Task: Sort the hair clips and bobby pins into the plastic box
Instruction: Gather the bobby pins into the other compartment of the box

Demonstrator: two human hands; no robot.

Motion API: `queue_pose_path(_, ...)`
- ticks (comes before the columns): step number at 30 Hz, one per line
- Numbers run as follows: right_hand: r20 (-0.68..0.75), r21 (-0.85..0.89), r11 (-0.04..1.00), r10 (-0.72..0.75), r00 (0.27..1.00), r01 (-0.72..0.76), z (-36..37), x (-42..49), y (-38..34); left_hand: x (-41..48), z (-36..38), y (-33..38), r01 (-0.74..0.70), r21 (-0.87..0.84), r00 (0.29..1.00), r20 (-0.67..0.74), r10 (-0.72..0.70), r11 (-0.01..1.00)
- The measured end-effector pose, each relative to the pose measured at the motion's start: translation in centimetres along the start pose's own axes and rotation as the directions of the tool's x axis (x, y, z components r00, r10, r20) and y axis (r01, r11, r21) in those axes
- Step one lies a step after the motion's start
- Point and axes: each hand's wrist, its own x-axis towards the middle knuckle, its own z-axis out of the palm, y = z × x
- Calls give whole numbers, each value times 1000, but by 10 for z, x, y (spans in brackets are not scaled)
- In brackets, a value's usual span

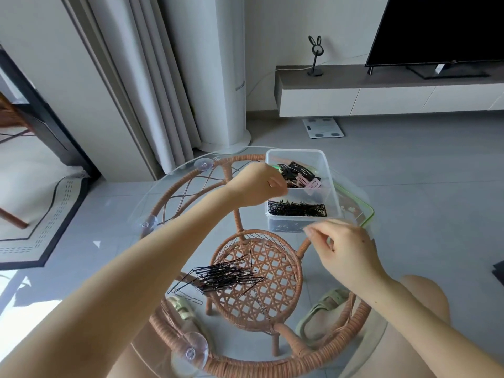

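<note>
Plastic box (296, 151), left hand (257, 186) curled alongside, right hand (343, 246) pinched

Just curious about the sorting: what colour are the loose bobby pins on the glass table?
The bobby pins are black; head view shows them best.

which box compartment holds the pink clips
The far compartment, beside the left hand: black and pink clips. The near compartment holds only black bobby pins.

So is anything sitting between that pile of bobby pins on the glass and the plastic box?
Nothing visible. Only bare glass lies between the bobby pin pile and the plastic box, which is open on top. The right hand is at its near right corner, the left hand at its left rim.
</note>
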Motion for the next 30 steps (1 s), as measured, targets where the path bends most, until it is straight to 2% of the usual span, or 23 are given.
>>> queue_pose_path(2, 235, 8, 998, 53, 971, -56, 10, -9, -1, -24, -3, -14, 55, 0, 994, -98, -55, 998)
queue_pose_path(4, 465, -61, 989, 151, 872, -138, 26, -18, -2, -56, 2, -33, 185, 103, 977, -129, -172, 977)
queue_pose_path(5, 527, -99, 983, 185, 830, -156, 34, -20, -4, -73, 8, -44, 265, 189, 962, -110, -248, 945)
queue_pose_path(7, 525, -133, 974, 227, 820, -185, 48, -20, -13, -108, 25, -63, 404, 340, 912, -73, -404, 849)
queue_pose_path(9, 465, -153, 964, 264, 845, -217, 62, -14, -25, -133, 41, -72, 485, 361, 865, -67, -496, 797)
queue_pose_path(12, 403, -185, 965, 247, 881, -186, 83, -2, -48, -148, 60, -69, 498, 339, 860, -80, -504, 798)
queue_pose_path(15, 406, -149, 976, 207, 890, -159, 101, 5, -71, -144, 67, -58, 482, 325, 868, -49, -495, 813)
queue_pose_path(18, 454, -81, 984, 177, 873, -157, 105, 6, -83, -138, 64, -51, 509, 162, 859, -29, -511, 846)
queue_pose_path(20, 437, -31, 985, 167, 884, -171, 93, 0, -81, -142, 59, -50, 524, 66, 852, -32, -523, 849)
queue_pose_path(22, 410, -47, 982, 187, 893, -184, 77, -10, -70, -152, 55, -54, 524, 96, 851, -78, -519, 846)
queue_pose_path(24, 430, -120, 967, 255, 866, -226, 62, -22, -57, -163, 53, -62, 536, 187, 844, -139, -518, 823)
queue_pose_path(26, 481, -166, 942, 336, 810, -292, 53, -34, -50, -169, 53, -70, 557, 237, 830, -130, -542, 796)
queue_pose_path(30, 551, -101, 891, 421, 721, -443, 57, -40, -58, -161, 60, -67, 526, 182, 849, -59, -525, 831)
